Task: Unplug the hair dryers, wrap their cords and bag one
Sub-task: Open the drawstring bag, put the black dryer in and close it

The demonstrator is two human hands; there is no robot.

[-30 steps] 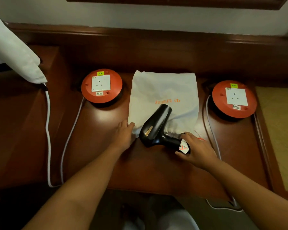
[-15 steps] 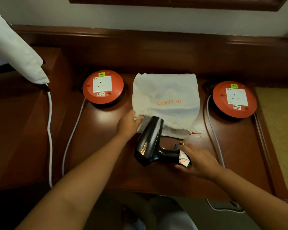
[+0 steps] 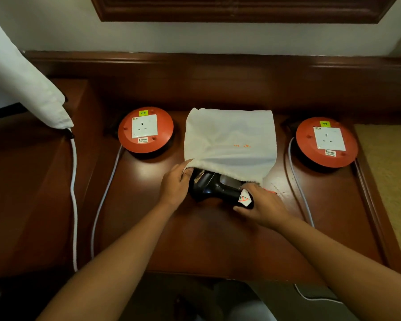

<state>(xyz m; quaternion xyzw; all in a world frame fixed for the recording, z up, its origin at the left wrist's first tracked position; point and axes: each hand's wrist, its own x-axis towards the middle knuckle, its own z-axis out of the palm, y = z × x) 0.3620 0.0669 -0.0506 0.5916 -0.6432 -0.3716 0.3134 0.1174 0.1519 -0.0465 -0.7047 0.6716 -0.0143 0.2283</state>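
Dryer [image 3: 214,187] lies on desk [image 3: 218,239], nose just inside white bag [image 3: 229,140]. Left hand [image 3: 175,187] pinches bag's mouth edge; right hand [image 3: 261,205] grips handle. Best: lift mouth wider w/ left, slide dryer straight in, cord tucked.

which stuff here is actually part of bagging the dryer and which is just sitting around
In use:
- black hair dryer, nozzle end going into the bag mouth
- white cloth bag, its opening lifted by the left hand
- right hand, gripping the dryer handle

Lying about:
- two red socket reels, nothing plugged in
- white cables
- white cloth at far left
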